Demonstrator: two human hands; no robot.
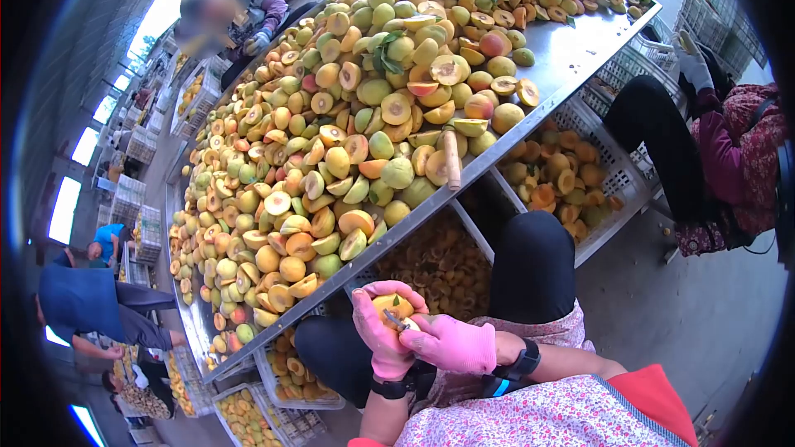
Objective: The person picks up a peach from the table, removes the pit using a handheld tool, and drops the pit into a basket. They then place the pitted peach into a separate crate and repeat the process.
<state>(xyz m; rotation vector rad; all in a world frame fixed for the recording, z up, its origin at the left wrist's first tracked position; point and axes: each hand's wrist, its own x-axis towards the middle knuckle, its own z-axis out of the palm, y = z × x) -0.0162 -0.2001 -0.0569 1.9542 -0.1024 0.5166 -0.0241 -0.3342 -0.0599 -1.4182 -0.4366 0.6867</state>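
Observation:
My left hand [386, 329], in a pink glove, is closed around a yellow fruit half [392, 307] above my lap. My right hand [457, 343], also gloved in pink, grips a small pitting tool [396, 319] whose metal end meets the fruit. Its handle is mostly hidden by my fingers. Beyond both hands, a metal table [556, 50] bears a large heap of halved and whole yellow, green and reddish fruits [331, 157]. A wooden-handled tool [452, 161] lies at the table's near edge.
Under the table edge stand a crate of fruit halves [617, 178] and a bin of small brown pieces [439, 269]. More fruit crates [257, 385] are at lower left. One person [737, 149] sits at right; others are at upper left and left.

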